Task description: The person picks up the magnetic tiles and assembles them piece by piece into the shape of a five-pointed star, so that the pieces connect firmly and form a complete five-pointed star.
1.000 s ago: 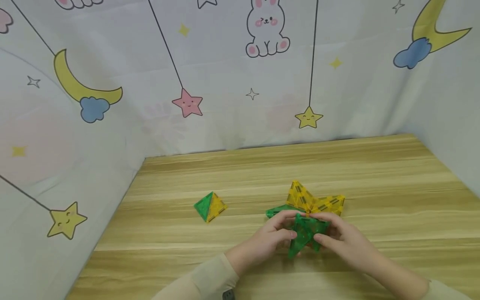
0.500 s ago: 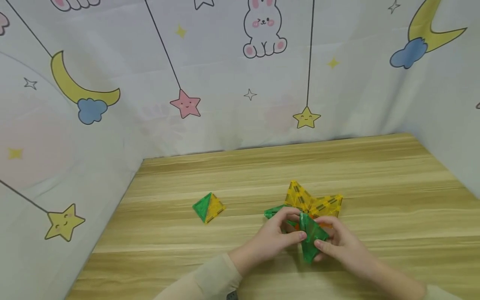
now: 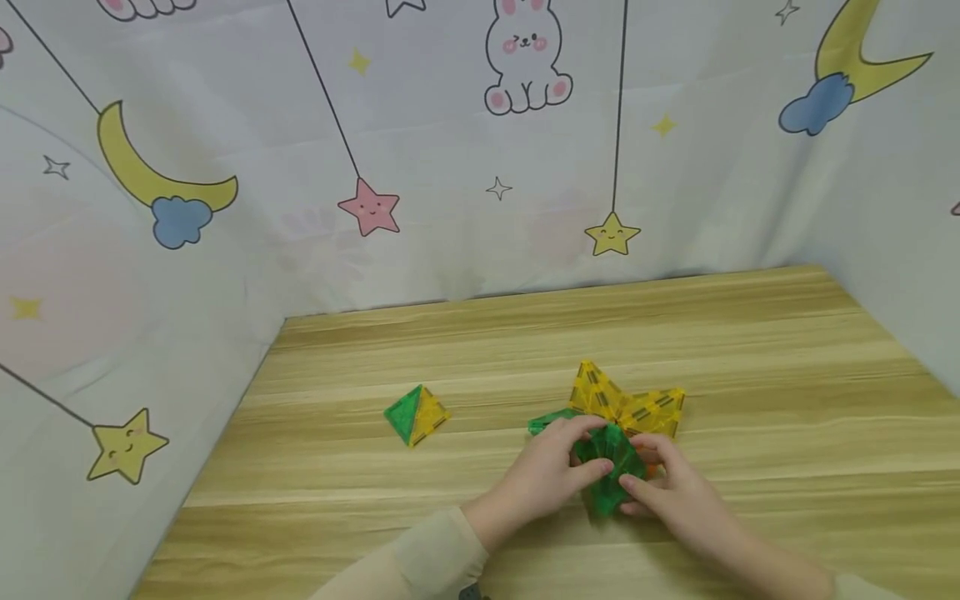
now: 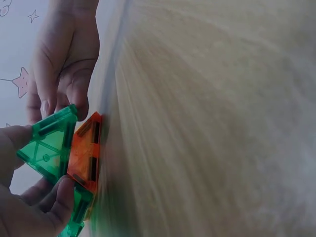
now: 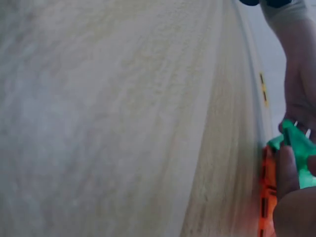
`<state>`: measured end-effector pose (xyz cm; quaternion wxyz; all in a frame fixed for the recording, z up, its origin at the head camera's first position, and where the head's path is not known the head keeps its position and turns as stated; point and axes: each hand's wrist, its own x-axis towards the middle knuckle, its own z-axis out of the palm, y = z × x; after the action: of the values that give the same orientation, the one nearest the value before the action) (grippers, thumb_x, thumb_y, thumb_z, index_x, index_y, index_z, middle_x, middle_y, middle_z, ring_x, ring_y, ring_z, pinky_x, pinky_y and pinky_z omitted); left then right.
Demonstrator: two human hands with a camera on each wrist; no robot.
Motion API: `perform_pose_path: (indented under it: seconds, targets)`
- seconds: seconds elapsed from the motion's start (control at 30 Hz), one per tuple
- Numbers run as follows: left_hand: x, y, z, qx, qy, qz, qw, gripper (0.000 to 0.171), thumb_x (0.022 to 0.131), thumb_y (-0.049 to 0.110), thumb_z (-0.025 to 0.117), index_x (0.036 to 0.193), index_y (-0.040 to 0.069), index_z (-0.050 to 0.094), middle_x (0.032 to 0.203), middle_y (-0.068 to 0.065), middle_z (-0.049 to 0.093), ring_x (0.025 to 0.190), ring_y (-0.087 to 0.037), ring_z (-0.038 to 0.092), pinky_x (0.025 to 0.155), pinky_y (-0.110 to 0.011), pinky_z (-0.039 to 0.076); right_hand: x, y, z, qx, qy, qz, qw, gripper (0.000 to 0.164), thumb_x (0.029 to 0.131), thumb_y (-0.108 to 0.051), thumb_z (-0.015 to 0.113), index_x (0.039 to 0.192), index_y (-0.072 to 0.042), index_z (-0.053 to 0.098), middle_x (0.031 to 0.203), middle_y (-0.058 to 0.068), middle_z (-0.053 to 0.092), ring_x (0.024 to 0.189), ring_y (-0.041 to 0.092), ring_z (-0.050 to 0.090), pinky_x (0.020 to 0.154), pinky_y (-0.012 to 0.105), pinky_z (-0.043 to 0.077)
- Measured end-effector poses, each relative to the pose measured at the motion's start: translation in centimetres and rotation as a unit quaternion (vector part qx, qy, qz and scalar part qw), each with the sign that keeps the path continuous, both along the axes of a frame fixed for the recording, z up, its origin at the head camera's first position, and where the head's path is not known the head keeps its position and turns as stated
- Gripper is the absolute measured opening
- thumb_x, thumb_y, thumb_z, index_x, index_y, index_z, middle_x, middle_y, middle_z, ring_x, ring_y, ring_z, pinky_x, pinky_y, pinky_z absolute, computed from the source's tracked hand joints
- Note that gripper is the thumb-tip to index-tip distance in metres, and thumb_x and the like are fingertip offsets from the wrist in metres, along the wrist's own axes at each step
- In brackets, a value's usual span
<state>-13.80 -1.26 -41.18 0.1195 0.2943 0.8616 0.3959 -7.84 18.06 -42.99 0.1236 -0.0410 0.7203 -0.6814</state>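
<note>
Both hands hold a green see-through piece of triangular magnetic tiles at the near side of a star-like magnetic tile build. My left hand grips it from the left with thumb and fingers. On the other side, the thumb and fingers of my right hand pinch its right part. The build has yellow tile points at the back, a green point at left and an orange tile low behind the held piece in the left wrist view. Hands and green tiles hide the build's middle.
A small green and yellow tile piece lies apart on the wooden table, left of the build. A white printed cloth stands behind the table and along its sides.
The green tiles between the hands have turned and folded, from two spread points to a narrow form, then a broader overlapping one. The right hand has come slightly leftward; the yellow points keep their place.
</note>
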Motion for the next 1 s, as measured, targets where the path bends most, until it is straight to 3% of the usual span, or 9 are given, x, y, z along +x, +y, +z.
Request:
perform_pose_path:
  seconds: [0.13,0.3,0.5,0.63,1.0]
  targets:
    - [0.0,0.1,-0.3,-0.041,0.019,0.004,0.9990,0.046,0.090,0.037,0.062,0.133,0.024,0.051,0.107,-0.001,0.050,0.073,-0.004,0.048,0.063,-0.019,0.043,0.0,-0.5,-0.1,0.037,-0.022,-0.032,0.999,0.053,0.090,-0.006,0.061,0.131,0.005,0.029,0.127,0.030,0.027,0.085,0.025,0.063,0.072,0.030,0.053]
    - [0.1,0.2,-0.5,-0.079,0.029,0.013,0.9964,0.047,0.089,0.038,0.062,0.133,0.025,0.051,0.099,0.001,0.044,0.070,-0.006,0.047,0.062,-0.021,0.043,0.1,-0.6,-0.4,0.067,-0.034,-0.042,0.996,0.054,0.088,-0.005,0.063,0.131,0.005,0.031,0.128,0.031,0.028,0.080,0.023,0.064,0.069,0.028,0.053]
    - [0.2,0.1,-0.6,-0.081,0.032,0.014,0.9961,0.047,0.089,0.036,0.064,0.132,0.026,0.049,0.097,0.002,0.046,0.072,-0.006,0.048,0.061,-0.021,0.042,0.2,-0.7,-0.6,0.074,-0.036,-0.052,0.995,0.056,0.088,-0.006,0.064,0.132,0.001,0.031,0.125,0.029,0.034,0.078,0.023,0.065,0.067,0.029,0.054]
    - [0.2,0.1,-0.6,-0.079,0.030,0.017,0.9963,0.045,0.088,0.037,0.065,0.130,0.028,0.051,0.097,0.002,0.048,0.079,-0.005,0.050,0.061,-0.021,0.042,0.4,-0.9,-0.5,0.066,-0.060,-0.070,0.994,0.057,0.087,-0.006,0.065,0.133,-0.004,0.031,0.122,0.025,0.036,0.077,0.024,0.063,0.068,0.029,0.054]
    - [0.3,0.0,-0.8,-0.076,0.015,0.009,0.9969,0.041,0.088,0.034,0.066,0.127,0.027,0.054,0.092,0.002,0.047,0.079,-0.006,0.049,0.058,-0.021,0.041,0.7,-1.0,-0.8,0.034,-0.091,-0.082,0.992,0.054,0.088,-0.003,0.063,0.133,0.000,0.033,0.114,0.022,0.032,0.082,0.025,0.060,0.071,0.032,0.054]
